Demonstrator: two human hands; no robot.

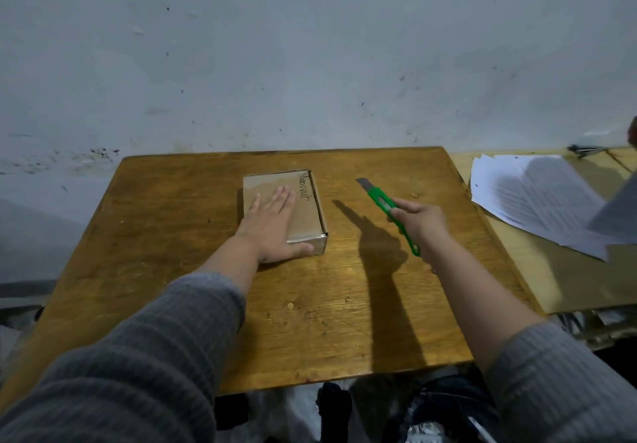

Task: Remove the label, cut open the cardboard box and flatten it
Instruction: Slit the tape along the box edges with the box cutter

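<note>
Counter (193, 270) carried the cardboard box (308, 213) near its far middle, still shut w/ tape intact, so cutting & flattening looked undone; label status unclear. Left hand (272, 224) lay flat, fingers spread, on the box. Right hand (418, 220) gripped green cutter (381, 199), blade out, beside the box.

A wooden table (193, 270) carries a closed cardboard box (306, 208).

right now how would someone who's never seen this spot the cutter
Find the brown wooden table against the pale wall. Right of the cardboard box, the right hand holds the utility knife above the tabletop. It is the only bright green thing, with a grey blade tip.
</note>
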